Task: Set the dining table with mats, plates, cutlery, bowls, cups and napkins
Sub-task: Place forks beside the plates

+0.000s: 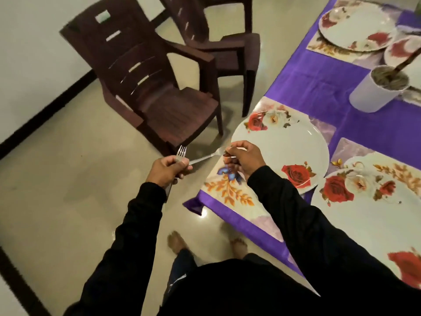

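Observation:
My left hand [167,171] is closed around a bundle of forks [181,152], tines up, over the floor just left of the table corner. A single fork [205,158] runs from that hand to my right hand [242,157], which pinches its tine end above the left rim of a white rose-patterned plate [287,147]. That plate rests on a floral mat [230,190] at the table's near left corner. A second rose plate [364,215] lies on its own mat to the right. A third plate [357,28] sits on a mat at the far end.
A purple cloth [319,83] covers the table. A white cup [378,90] holding a brown stick stands mid-table. Two dark brown plastic chairs [148,87] stand on the tiled floor left of the table. My bare feet [177,242] are beside the table corner.

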